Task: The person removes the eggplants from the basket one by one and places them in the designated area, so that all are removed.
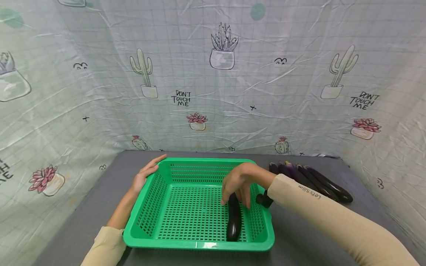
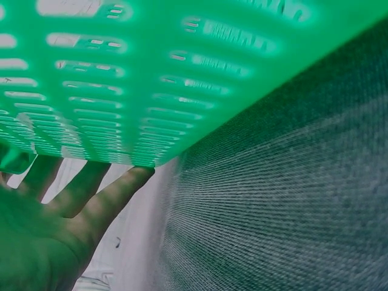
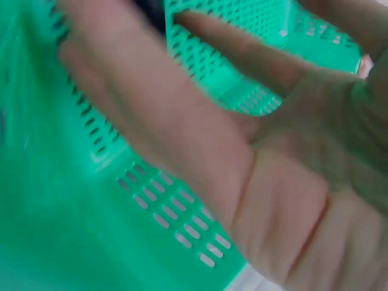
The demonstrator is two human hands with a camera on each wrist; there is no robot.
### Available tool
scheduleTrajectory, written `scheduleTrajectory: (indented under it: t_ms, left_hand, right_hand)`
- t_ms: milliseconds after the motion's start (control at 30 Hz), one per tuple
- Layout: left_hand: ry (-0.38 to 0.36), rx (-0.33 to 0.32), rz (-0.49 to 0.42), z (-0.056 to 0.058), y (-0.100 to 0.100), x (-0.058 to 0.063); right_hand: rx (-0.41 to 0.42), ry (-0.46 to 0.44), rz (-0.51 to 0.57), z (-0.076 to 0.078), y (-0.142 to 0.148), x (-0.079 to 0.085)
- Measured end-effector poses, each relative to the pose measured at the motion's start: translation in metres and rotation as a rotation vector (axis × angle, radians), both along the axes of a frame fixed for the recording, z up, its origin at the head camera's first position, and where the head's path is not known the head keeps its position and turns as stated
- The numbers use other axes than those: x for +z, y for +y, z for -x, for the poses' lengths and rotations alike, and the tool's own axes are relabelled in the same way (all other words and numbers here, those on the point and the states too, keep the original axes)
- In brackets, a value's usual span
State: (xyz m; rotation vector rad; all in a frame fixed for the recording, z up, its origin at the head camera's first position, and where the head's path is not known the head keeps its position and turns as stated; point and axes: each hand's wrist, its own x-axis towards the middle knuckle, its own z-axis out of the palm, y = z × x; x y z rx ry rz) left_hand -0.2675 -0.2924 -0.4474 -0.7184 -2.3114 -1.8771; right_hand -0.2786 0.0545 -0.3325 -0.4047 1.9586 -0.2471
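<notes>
A green plastic basket (image 1: 196, 245) with slotted walls stands in front of me, and one dark eggplant (image 1: 234, 221) lies lengthwise on its floor, right of the middle. Over the eggplant's far end reaches my right hand (image 1: 237, 183), thumb on one side and fairly straight fingers on the other, with small gaps showing beside it. In the right wrist view these fingers (image 3: 163, 103) look extended and blurred; only a dark bit of eggplant (image 3: 151, 12) shows. My left hand (image 1: 142, 179) rests along the basket's outer left side, its fingers (image 2: 115, 194) straight and spread in the left wrist view.
Several eggplants (image 1: 327, 183) lie side by side on the grey table (image 1: 88, 218), right of the basket and partly behind my right forearm. A cactus-printed sheet (image 1: 216, 99) hangs behind the table and down both sides.
</notes>
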Motion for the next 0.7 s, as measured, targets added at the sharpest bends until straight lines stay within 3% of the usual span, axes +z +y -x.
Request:
scheduleTrajectory:
  t_ms: [200,333,500,700]
  left_hand:
    - [-0.006,-0.033,-0.03,-0.001,-0.001,-0.002]
    - [-0.005,-0.064,-0.058,-0.001,-0.002,-0.003]
    - [-0.002,-0.011,-0.011,-0.001,-0.002,-0.002]
    - [0.011,0.013,0.01,0.001,-0.001,-0.002]
  right_hand:
    - [-0.032,-0.028,0.063,0.0,-0.007,-0.006]
    - [0.028,0.044,0.125,-0.001,-0.013,-0.009]
    - [0.084,0.097,0.164,-0.004,-0.021,-0.015]
    - [0.071,0.081,0.149,-0.007,-0.029,-0.021]
